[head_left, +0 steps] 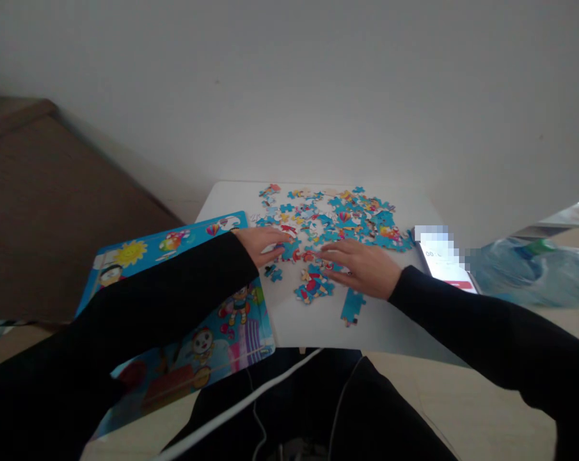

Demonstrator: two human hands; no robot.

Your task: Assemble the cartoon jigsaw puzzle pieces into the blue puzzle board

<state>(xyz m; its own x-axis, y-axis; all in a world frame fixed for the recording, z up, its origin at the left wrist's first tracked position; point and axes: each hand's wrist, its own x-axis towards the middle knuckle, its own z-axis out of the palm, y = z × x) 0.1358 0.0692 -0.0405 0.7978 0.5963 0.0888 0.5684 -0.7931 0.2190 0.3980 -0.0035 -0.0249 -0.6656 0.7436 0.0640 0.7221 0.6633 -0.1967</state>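
Many jigsaw pieces (345,216), mostly blue with cartoon parts, lie spread over a white table (299,326). My left hand (265,244) reaches over the left side of the pile, fingers stretched and thumb apart, with its fingertips at the pieces. From the right, my right hand (363,266) lies low over the pile with its fingers spread, touching or just above red and white pieces. Nearer me are a small joined cluster with a cartoon figure (313,286) and a joined blue strip (352,307). Neither hand shows a piece held.
Under my left forearm, a blue cartoon picture board (253,314) overhangs the table's left edge. A phone with a lit screen (443,259) lies at the right edge. A white cable (251,400) crosses above my lap. Behind the table stands a wall (289,96); a brown cabinet (68,211) is left.
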